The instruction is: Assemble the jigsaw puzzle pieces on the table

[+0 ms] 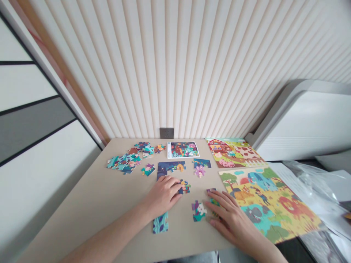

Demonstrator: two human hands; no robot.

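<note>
Both your hands on the bench [93, 204], lower centre.
Left hand [163, 194] touches a puzzle piece [185, 187], you cannot tell its grip; right hand [231, 220] lies flat, grip apart, on a green piece [213, 201].

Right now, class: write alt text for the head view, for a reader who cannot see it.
A person's left hand touches a colourful jigsaw piece on a beige table while the right hand rests on a second piece. Finished puzzles lie to the right, a loose pile at far left.

Puzzle pieces [185, 187] partly beneath the left hand [163, 194] and right hand [233, 219]
</note>
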